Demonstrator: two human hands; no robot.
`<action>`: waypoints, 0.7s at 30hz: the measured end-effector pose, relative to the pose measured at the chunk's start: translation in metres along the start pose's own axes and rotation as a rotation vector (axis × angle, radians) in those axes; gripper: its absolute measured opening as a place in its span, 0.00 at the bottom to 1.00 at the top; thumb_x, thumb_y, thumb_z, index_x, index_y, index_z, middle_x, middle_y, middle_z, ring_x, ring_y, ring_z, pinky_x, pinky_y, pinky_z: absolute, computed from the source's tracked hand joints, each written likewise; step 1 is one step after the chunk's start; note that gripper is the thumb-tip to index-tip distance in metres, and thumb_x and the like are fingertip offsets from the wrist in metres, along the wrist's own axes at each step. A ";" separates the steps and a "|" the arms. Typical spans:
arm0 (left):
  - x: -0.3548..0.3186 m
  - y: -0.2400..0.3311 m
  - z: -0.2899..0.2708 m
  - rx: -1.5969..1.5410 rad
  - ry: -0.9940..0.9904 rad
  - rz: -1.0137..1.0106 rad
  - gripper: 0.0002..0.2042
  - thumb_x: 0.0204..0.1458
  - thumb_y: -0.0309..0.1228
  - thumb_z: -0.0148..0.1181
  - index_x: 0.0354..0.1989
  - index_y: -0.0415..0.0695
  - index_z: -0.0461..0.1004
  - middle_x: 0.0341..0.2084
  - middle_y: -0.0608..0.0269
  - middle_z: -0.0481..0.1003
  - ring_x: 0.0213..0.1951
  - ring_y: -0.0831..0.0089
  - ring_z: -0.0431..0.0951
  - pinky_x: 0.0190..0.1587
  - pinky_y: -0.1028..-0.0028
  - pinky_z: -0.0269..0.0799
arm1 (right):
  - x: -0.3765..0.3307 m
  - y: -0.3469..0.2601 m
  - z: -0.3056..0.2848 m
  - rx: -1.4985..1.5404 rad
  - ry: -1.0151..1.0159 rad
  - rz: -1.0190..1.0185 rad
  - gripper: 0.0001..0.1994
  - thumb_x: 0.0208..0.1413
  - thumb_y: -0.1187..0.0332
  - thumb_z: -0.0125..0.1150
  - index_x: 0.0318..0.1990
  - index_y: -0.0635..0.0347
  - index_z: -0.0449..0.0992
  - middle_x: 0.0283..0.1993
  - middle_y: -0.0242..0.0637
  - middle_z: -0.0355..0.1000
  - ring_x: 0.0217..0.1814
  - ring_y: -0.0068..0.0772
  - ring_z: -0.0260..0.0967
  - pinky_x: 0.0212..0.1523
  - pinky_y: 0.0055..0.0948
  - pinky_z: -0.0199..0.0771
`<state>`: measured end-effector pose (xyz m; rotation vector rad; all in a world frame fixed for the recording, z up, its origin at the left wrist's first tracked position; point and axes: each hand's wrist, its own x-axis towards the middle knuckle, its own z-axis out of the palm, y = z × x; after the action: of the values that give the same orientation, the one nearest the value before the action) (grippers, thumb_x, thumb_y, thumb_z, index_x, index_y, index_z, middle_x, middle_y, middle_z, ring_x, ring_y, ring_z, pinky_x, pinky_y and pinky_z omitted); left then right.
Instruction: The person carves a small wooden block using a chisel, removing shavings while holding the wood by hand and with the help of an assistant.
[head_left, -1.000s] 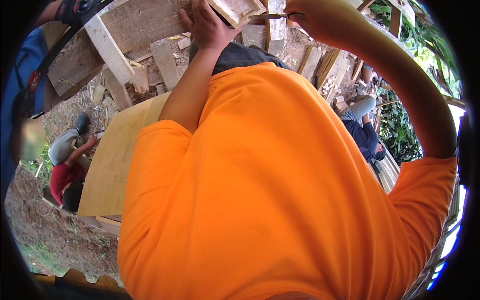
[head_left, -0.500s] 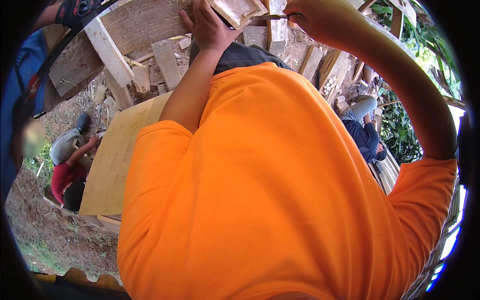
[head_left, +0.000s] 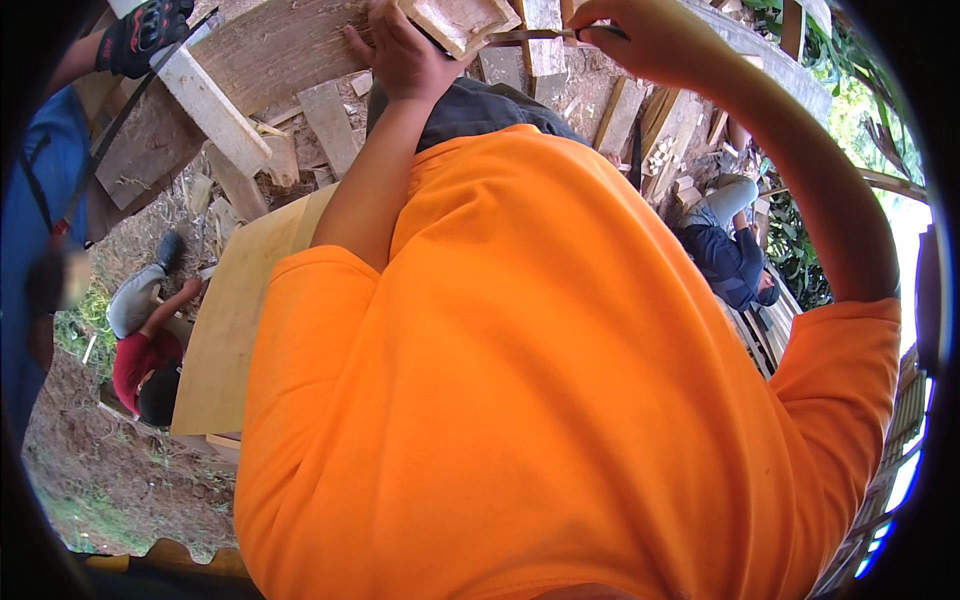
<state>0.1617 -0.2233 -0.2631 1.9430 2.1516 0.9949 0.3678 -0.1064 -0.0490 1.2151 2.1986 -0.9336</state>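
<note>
At the top of the head view, my left hand (head_left: 408, 58) grips the side of a pale wooden block (head_left: 462, 22) with a hollowed face and raised edges. One finger of that hand sticks out to the left. My right hand (head_left: 650, 38), up and to the right, is closed round the dark handle of a narrow-bladed hand tool (head_left: 528, 36). Its metal blade points left, and the tip reaches the block's lower right edge. Whether it is a chisel or a file, I cannot tell. The top of the picture cuts off part of the block.
A broad plank (head_left: 285, 50) and a pale beam (head_left: 212, 110) lie at upper left, by a co-worker's gloved hand (head_left: 148, 38). A plywood sheet (head_left: 240, 310) stands left of me. Other people crouch at left (head_left: 148, 365) and right (head_left: 725, 240). Offcuts (head_left: 325, 125) litter the ground.
Both my hands, the block and the tool sit slightly further left in the picture. The co-worker's gloved hand has come further into view. My grips look the same.
</note>
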 end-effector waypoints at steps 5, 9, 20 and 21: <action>0.000 0.000 0.002 0.000 -0.014 0.016 0.65 0.33 0.62 0.78 0.73 0.35 0.46 0.66 0.38 0.61 0.68 0.42 0.62 0.70 0.35 0.47 | 0.013 0.034 -0.001 0.163 -0.145 0.097 0.13 0.61 0.60 0.60 0.46 0.53 0.86 0.39 0.44 0.83 0.40 0.40 0.82 0.44 0.37 0.80; 0.001 -0.001 0.000 0.014 -0.010 0.019 0.65 0.33 0.62 0.78 0.73 0.35 0.46 0.66 0.37 0.60 0.68 0.42 0.62 0.70 0.35 0.47 | 0.012 0.043 -0.001 0.155 -0.112 0.061 0.12 0.61 0.61 0.60 0.45 0.52 0.87 0.38 0.44 0.83 0.39 0.41 0.82 0.42 0.38 0.79; -0.001 -0.001 0.002 0.021 -0.004 0.024 0.67 0.32 0.63 0.78 0.73 0.34 0.45 0.66 0.37 0.59 0.69 0.41 0.60 0.70 0.34 0.46 | -0.010 -0.016 -0.015 -0.290 -0.007 -0.019 0.13 0.60 0.60 0.55 0.38 0.51 0.86 0.37 0.47 0.81 0.39 0.56 0.78 0.44 0.52 0.77; -0.001 -0.001 0.002 0.019 -0.003 0.024 0.67 0.32 0.63 0.78 0.73 0.34 0.45 0.66 0.37 0.59 0.69 0.40 0.60 0.70 0.34 0.46 | -0.010 -0.015 -0.014 -0.281 0.007 -0.028 0.13 0.60 0.60 0.54 0.37 0.51 0.86 0.36 0.47 0.81 0.38 0.56 0.78 0.44 0.52 0.77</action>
<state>0.1620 -0.2234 -0.2651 1.9826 2.1491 0.9775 0.3588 -0.1079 -0.0278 1.0589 2.2646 -0.6045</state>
